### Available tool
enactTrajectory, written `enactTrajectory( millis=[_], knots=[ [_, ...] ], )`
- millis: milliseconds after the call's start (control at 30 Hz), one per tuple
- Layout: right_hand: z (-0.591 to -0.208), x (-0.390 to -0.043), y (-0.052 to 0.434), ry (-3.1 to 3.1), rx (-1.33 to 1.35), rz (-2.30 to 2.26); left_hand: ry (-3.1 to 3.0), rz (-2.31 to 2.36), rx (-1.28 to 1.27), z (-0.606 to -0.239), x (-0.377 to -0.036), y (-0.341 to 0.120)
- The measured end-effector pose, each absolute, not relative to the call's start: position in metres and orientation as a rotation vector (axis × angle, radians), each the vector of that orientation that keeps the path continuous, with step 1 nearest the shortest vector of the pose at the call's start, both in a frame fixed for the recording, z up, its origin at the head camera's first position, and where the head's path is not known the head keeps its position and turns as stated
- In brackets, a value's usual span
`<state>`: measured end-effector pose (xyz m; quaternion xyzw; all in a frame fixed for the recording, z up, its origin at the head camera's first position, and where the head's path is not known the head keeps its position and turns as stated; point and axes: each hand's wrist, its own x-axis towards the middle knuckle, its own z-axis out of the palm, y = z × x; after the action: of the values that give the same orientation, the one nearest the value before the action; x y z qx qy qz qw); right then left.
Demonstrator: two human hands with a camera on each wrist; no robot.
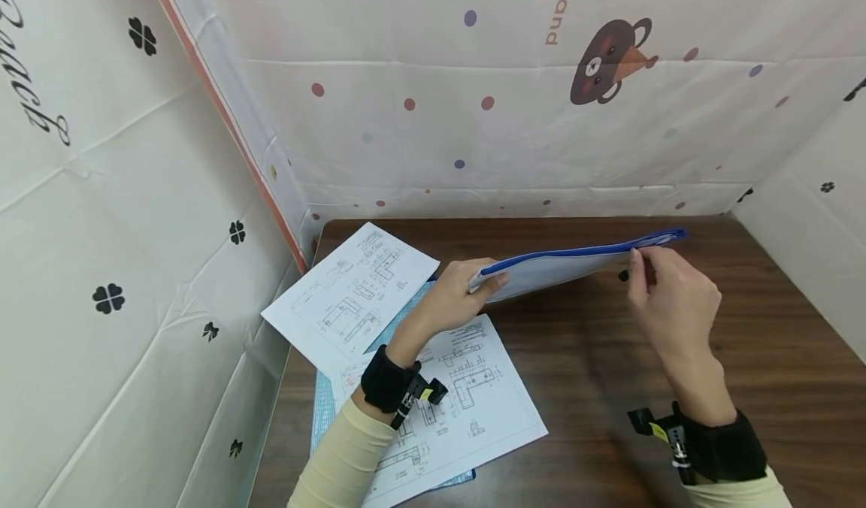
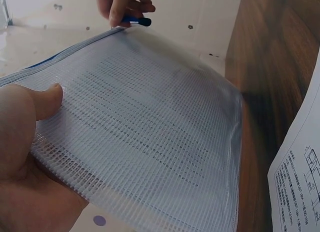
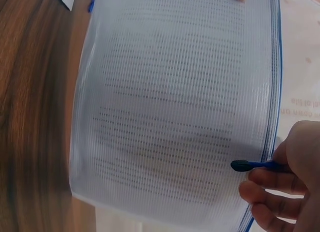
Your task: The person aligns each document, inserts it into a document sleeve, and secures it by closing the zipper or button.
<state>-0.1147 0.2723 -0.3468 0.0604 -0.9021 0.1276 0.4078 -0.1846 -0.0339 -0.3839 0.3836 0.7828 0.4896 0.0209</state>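
A translucent white mesh pouch with a blue zip edge [image 1: 548, 273] is held up over the dark brown wood-grain counter [image 1: 575, 448], tilted, its zip edge uppermost; whether its lower edge touches the counter I cannot tell. Rows of printed text [image 3: 165, 117] show faintly through the mesh.

The left hand [image 1: 460, 297] grips the pouch near one end of the zip edge — thumb laid flat on one face, the other fingers behind it. The right hand [image 1: 679, 297] is at the opposite end, its thumb and index finger pinching a narrow blue zip pull with a dark tip [image 3: 250, 165], while the remaining fingers curl beside the zip.

Left of the pouch, two white paper sheets with black technical drawings, a farther one [image 1: 352, 297] and a nearer one [image 1: 460, 410], lie partly over a light-blue mesh item with a dark blue edge [image 1: 325, 410] on the counter. The left forearm, in a pale yellow sleeve [image 1: 345, 455], crosses above the nearer sheet. White cloth with coloured dots [image 1: 406, 34] hangs behind the counter.
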Motion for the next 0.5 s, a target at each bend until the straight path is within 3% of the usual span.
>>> enactTrajectory(
  millis=[500],
  knots=[
    [-0.349, -0.116, 0.291, -2.284, 0.12, 0.365, 2.407, 1.527, 1.195, -0.384, -0.185, -0.034]
  ],
)
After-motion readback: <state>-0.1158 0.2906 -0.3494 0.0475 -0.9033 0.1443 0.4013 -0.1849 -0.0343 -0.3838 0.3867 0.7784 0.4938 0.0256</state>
